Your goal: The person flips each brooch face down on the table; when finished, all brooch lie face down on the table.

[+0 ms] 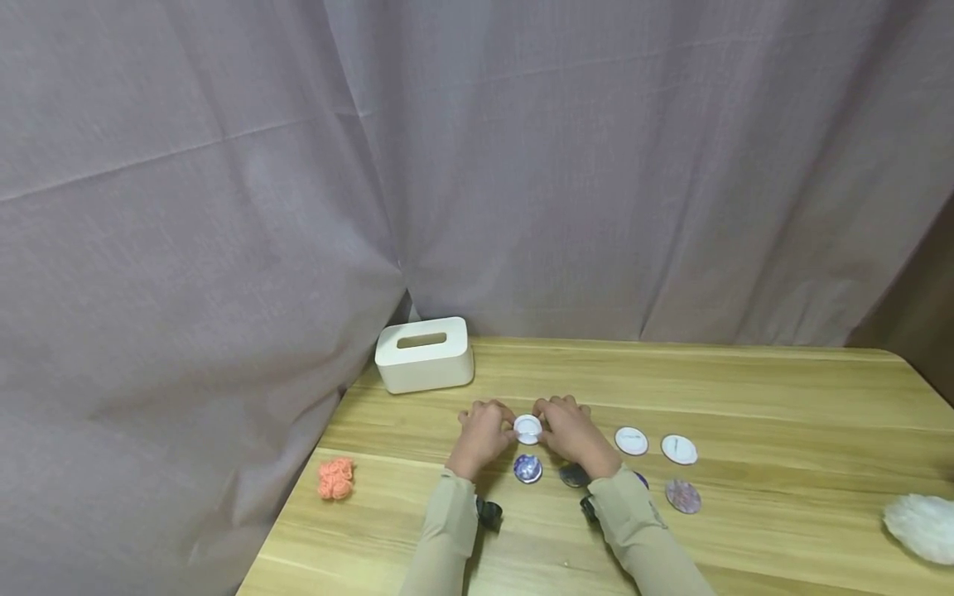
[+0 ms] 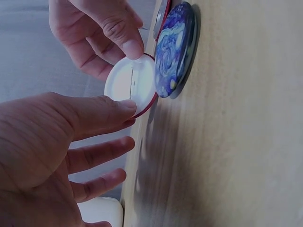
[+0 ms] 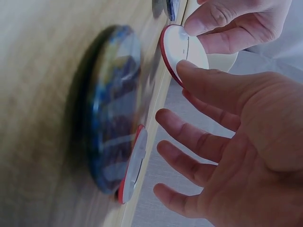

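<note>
Between my two hands is a round pin-back button badge (image 1: 527, 430), its white back and pin facing me and its rim red. My left hand (image 1: 483, 434) pinches one edge between thumb and forefinger, the other fingers spread away, as the left wrist view shows. The opposite edge is pinched by my right hand (image 1: 572, 430). Just on the near side lies a badge with a blue swirl picture (image 2: 173, 52), face up. A dark badge (image 3: 116, 109) lies below my right hand, partly covered by the wrist in the head view.
Two white-backed badges (image 1: 631, 441) lie to the right, with a purplish badge (image 1: 683, 496) nearer me. My right sleeve partly hides a blue badge (image 1: 642, 479). A tissue box (image 1: 425, 368) stands back left, orange yarn (image 1: 335, 478) front left, a white fluffy thing (image 1: 922, 526) far right.
</note>
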Demonstrator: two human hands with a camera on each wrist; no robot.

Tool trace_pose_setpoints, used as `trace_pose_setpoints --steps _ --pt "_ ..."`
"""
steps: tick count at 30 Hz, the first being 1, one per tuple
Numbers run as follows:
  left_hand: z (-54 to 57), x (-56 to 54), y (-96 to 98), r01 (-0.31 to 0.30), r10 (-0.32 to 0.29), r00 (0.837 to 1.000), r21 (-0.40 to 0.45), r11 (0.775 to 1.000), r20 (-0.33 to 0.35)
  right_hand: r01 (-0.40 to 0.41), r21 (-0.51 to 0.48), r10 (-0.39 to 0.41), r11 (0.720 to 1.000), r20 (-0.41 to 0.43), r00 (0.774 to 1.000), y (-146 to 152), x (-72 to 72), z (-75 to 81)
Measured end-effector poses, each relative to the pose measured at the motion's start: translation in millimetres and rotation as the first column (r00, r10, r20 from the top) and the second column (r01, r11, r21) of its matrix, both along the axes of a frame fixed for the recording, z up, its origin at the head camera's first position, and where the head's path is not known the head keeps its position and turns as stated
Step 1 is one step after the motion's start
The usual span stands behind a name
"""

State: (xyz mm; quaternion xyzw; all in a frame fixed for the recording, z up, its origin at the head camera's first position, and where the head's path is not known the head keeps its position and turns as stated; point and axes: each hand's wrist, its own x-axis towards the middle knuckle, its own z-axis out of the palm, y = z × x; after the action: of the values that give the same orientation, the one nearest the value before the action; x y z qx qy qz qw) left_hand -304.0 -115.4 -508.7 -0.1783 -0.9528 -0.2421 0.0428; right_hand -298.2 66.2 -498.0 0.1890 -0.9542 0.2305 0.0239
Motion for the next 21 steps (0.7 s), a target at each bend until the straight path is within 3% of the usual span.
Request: trace_pose_setpoints --steps 21 --pt "-0.1 1.3 2.7 -0.001 0.001 0.998 0.005 1.000 0.056 0.009 0.030 -0.009 1.000 -0.008 1.000 -2.0 1.7 1.2"
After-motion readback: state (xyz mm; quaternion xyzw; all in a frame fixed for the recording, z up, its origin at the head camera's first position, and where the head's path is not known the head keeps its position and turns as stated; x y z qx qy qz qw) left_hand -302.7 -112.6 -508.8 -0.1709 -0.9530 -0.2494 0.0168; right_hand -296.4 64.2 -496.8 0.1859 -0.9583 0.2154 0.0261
